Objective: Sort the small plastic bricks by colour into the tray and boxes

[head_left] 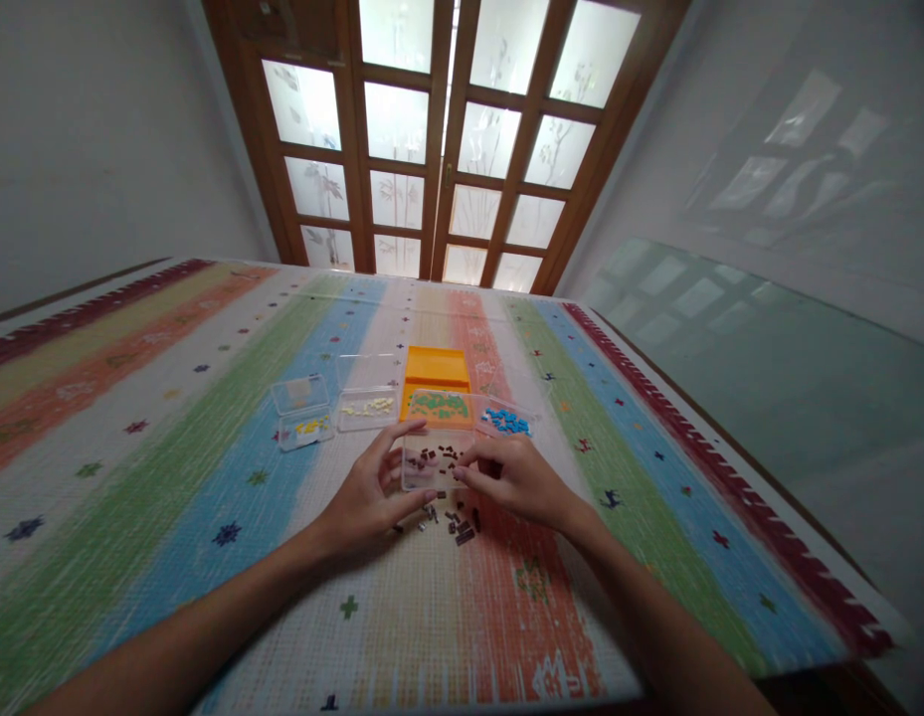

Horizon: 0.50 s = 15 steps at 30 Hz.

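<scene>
My left hand (376, 489) is curved around the left side of a clear plastic box (439, 479), its index finger at the far edge and its thumb along the near edge. Small dark brown pieces (448, 452), which look like toy bricks, lie in this box. Over the box's right side, my right hand (510, 475) has thumb and index finger pinched together among the pieces. Whatever sits between those fingertips is too small to make out. More loose brown pieces (462, 527) are scattered on the cloth just in front of the box.
Behind the hands stand an open orange box (437, 366) with green pieces (439, 404), a clear box with blue pieces (506, 422), and clear boxes with cream pieces (368, 407) and yellow pieces (310, 426). A striped tablecloth (282, 497) covers the table.
</scene>
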Motion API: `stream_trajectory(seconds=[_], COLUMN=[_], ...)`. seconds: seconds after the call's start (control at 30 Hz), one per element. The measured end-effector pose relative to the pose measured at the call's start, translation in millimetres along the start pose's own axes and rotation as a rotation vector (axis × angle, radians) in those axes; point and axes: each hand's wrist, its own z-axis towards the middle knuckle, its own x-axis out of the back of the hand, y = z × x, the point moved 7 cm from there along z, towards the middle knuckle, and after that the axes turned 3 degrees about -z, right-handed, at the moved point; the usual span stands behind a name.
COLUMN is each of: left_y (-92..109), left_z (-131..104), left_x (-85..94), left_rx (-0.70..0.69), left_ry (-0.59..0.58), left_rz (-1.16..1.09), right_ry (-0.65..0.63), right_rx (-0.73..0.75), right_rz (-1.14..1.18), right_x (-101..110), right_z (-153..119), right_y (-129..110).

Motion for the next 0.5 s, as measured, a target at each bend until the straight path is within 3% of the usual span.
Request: stream_trajectory(seconds=[0.33,0.5], left_y=[0.2,-1.0], left_z=[-0.2,0.2], left_x=[-2.1,-0.8], left_rx=[0.02,0.021], left_ry=[-0.013,-0.012], left_rz=[-0.054,-0.056], right_ry=[0.011,0.067], right_rx=[-0.054,-0.021], right_rz=[0.019,0.049], right_x=[-4.0,8.7], right_z=[-0.8,-1.5], right_y=[4.8,5.1])
